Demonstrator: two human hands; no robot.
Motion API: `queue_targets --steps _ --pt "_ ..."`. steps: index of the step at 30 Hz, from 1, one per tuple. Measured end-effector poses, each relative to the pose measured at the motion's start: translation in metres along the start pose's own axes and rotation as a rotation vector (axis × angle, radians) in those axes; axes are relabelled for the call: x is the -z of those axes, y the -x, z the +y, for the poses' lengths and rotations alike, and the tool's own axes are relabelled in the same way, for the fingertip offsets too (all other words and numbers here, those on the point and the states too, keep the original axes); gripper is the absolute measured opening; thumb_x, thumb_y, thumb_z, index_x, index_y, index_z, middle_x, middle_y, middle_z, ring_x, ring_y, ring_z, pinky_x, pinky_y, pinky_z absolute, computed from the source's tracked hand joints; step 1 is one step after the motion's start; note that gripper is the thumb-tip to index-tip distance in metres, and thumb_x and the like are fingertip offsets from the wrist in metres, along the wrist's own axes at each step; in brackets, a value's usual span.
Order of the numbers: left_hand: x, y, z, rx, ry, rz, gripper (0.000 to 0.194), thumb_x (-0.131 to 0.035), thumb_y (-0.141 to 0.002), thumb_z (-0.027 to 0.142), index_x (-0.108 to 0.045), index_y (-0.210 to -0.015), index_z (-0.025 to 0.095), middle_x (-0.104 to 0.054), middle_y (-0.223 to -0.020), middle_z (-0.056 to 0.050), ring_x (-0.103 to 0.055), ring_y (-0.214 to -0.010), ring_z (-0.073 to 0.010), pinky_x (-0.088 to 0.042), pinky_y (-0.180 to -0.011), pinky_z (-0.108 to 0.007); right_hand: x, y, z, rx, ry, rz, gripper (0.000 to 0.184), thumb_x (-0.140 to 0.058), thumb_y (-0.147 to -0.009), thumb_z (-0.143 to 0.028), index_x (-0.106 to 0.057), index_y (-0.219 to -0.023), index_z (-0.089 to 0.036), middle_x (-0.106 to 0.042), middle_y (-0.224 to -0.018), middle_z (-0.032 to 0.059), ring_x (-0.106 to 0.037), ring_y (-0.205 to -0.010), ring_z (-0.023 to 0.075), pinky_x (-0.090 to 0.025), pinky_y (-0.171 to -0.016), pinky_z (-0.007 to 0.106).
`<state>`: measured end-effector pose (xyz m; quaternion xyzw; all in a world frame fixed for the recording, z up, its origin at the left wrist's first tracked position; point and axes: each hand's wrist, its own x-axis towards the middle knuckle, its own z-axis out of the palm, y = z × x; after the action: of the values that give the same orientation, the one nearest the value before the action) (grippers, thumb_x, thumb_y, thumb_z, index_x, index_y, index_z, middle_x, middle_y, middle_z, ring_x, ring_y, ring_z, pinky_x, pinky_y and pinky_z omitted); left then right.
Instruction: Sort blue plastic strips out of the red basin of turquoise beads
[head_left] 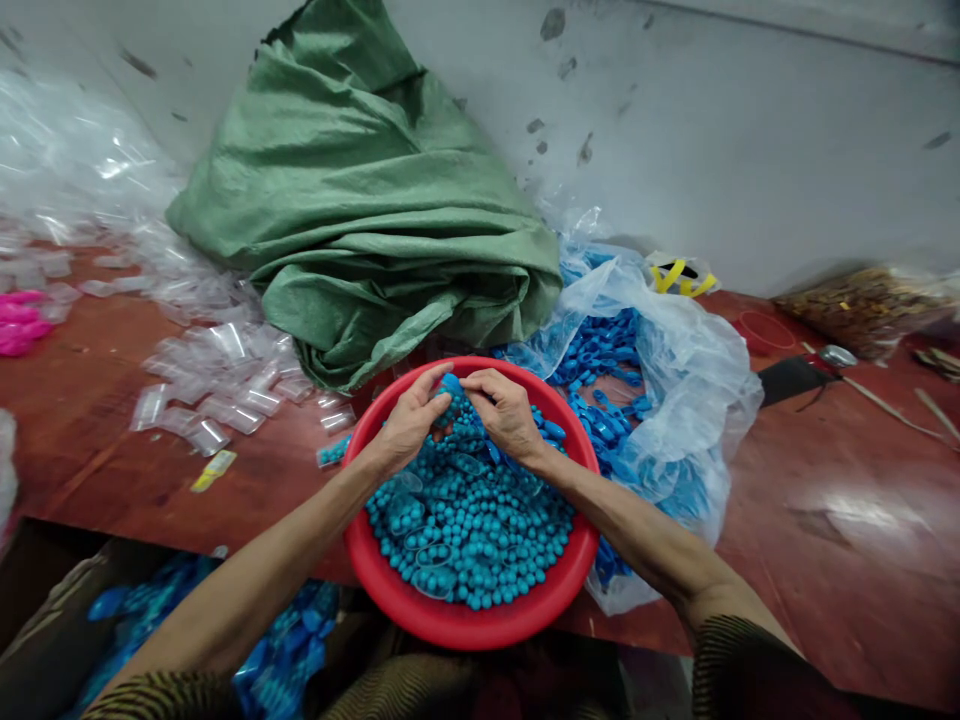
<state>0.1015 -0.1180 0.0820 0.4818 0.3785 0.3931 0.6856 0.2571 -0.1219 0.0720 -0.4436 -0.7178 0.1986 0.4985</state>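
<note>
Appears midway through the work above a round red plastic basin (469,632), with clear plastic containers of small turquoise beads (433,556) lying among loose beads (495,540), and many seemingly unfilled clear plastic tubes (232,405) left on the red tabletop (97,440). Pinches a small rounded blue plastic piece (451,386) over the basin's far side, with thumb and fingers of the left hand (410,418) barely apart around it and fingertips of the right hand (508,412) nearly together against its other side.
</note>
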Motion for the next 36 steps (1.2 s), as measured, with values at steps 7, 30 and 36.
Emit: queue_targets --steps 7,30,36 --pt "-0.003 0.005 0.000 -0.014 -0.068 0.098 0.040 -0.063 -0.075 0.033 -0.051 -0.110 0.018 -0.049 -0.058 0.006 -0.044 -0.039 -0.0056 -0.023 -0.033 -0.017 0.007 -0.002 0.005 0.001 -0.160 -0.181 0.014 -0.055 -0.083 -0.020 -0.069 -0.084 -0.017 -0.067 -0.085 0.0044 -0.063 -0.081 0.0145 -0.050 -0.076 0.028" --pt "-0.006 0.018 0.003 -0.087 -0.260 0.063 0.036 -0.051 -0.082 0.028 -0.039 -0.114 0.020 -0.054 -0.072 0.004 -0.045 -0.046 -0.0067 -0.037 -0.042 -0.020 0.013 0.004 -0.025 -0.076 0.151 -0.441 0.056 -0.063 -0.080 -0.037 -0.039 -0.125 -0.015 -0.061 -0.106 0.0098 -0.063 -0.089 0.0202 -0.050 -0.077 0.034" --pt "-0.009 0.019 0.006 -0.248 -0.250 0.077 0.034 -0.056 -0.077 0.026 -0.051 -0.110 0.016 -0.062 -0.102 -0.005 -0.058 -0.092 -0.0162 -0.046 -0.082 -0.028 0.001 0.009 -0.033 -0.007 0.380 -0.433 0.078 -0.068 -0.072 -0.042 -0.030 -0.132 -0.012 -0.051 -0.118 0.0191 -0.057 -0.105 0.0319 -0.051 -0.077 0.043"
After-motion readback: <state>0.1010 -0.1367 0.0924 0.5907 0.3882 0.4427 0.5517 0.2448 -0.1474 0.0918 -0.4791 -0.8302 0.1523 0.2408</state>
